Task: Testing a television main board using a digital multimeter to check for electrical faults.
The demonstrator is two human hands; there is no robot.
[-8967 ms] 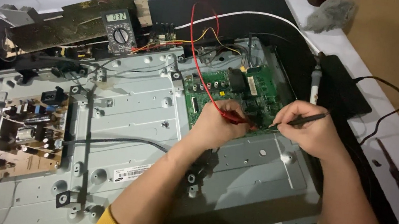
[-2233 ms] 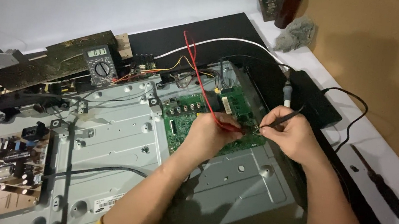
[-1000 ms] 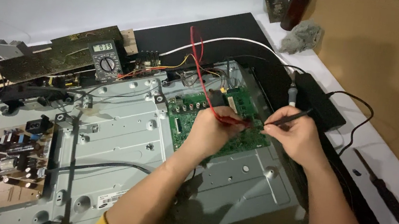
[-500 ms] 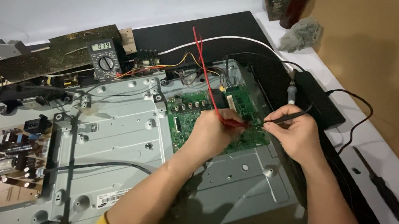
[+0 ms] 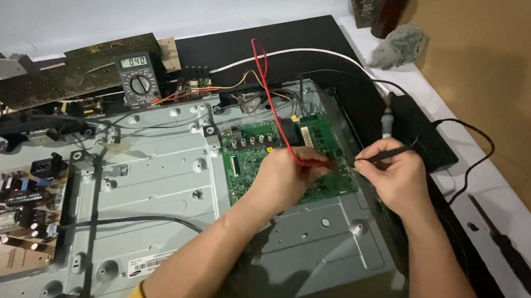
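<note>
Red probe [image 5: 317, 163] — left grip [image 5: 289, 178]; black probe [image 5: 388, 152] — right grip [image 5: 392, 180]

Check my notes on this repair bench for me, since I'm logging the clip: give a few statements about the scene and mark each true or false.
1. The left hand holds a red probe over the green board. True.
2. The right hand is empty. False: it holds a black probe.
3. The multimeter lies right of the green board. False: it lies up and to the left.
4. A brown bottle stands at the far edge. True.

Head view, steeply down, near
</note>
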